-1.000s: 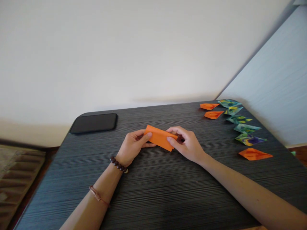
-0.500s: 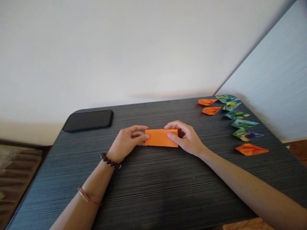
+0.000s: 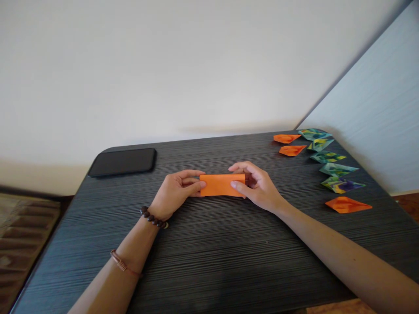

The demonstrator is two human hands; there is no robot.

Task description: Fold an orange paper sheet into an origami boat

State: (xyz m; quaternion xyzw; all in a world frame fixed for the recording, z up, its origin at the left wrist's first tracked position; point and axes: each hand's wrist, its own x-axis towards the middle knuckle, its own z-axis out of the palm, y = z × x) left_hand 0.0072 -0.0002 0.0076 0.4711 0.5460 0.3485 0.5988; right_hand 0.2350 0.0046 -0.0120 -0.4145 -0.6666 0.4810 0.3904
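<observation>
Moved: paper (image 3: 221, 185) now level, no longer tilted.
Left hand (image 3: 175, 192): grip clamped on paper's left end.
Right hand (image 3: 257, 185): grip clamped on right end.
Table (image 3: 209, 253): under paper.

A folded paper (image 3: 221, 185) lay at the middle of the bench (image 3: 209, 261), between the left hand (image 3: 175, 192) and the right hand (image 3: 258, 187). A phone (image 3: 122, 162) lay at the far left corner. Folded paper shapes (image 3: 327, 165) sat in rows along the far right edge.
</observation>
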